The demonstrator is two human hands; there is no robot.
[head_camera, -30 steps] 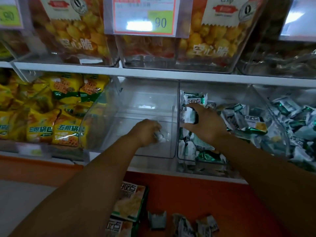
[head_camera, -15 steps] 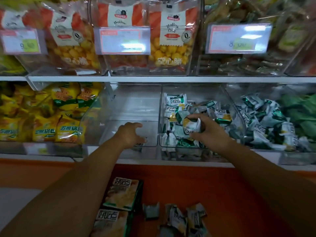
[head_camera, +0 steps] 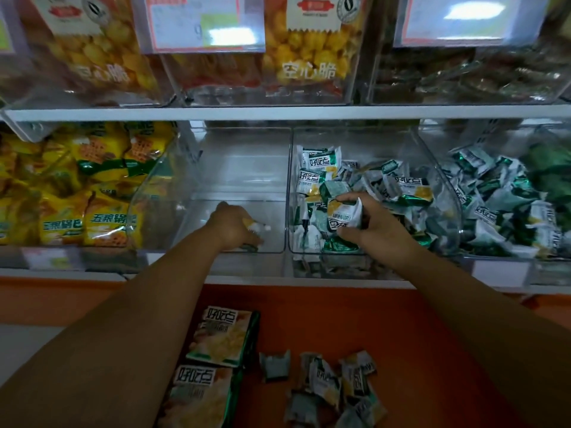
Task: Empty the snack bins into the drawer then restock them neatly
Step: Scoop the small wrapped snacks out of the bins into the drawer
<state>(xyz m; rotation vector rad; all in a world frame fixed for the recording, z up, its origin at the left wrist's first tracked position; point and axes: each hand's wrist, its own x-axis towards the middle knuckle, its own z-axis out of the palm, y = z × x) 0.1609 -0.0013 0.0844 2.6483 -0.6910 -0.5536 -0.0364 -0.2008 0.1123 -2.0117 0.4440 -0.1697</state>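
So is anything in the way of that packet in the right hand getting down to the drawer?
Only the bin's clear front wall, just below the packet the right hand grips. Nothing else visible blocks the drawer underneath.

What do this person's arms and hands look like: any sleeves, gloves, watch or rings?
The left forearm and right forearm are bare to the frame edge, with no sleeve in view. The left hand and right hand are ungloved. No watch, bracelet or ring shows, though the picture is dim and slightly blurred.
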